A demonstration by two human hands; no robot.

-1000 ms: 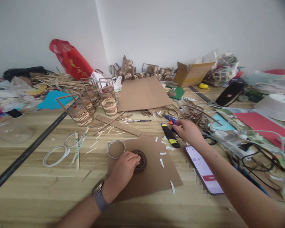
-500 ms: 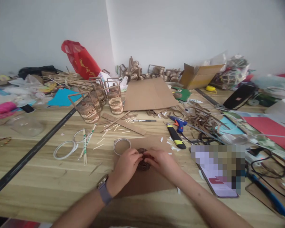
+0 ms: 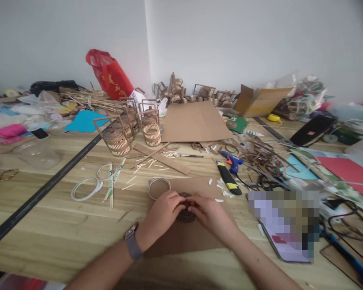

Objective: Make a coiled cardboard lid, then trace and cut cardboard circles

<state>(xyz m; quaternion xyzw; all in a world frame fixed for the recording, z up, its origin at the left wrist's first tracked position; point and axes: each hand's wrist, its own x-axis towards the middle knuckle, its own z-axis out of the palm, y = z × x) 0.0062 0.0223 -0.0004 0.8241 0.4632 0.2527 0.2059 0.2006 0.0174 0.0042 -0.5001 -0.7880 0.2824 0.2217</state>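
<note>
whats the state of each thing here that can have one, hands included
left hand, fingers bent, at the coiled disc
right hand, fingers bent, at the coiled disc
coiled disc, partly covered by the hands
phone, screen lit, partly pixelated
glue gun, lying down, unheld
black-and-yellow cutter, lying down, blade unclear
pale basket, upright, lidless
cardboard box, open
red bag, tilted

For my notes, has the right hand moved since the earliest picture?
Yes: against the utility knife, the right hand moved left and down in the picture.
</note>
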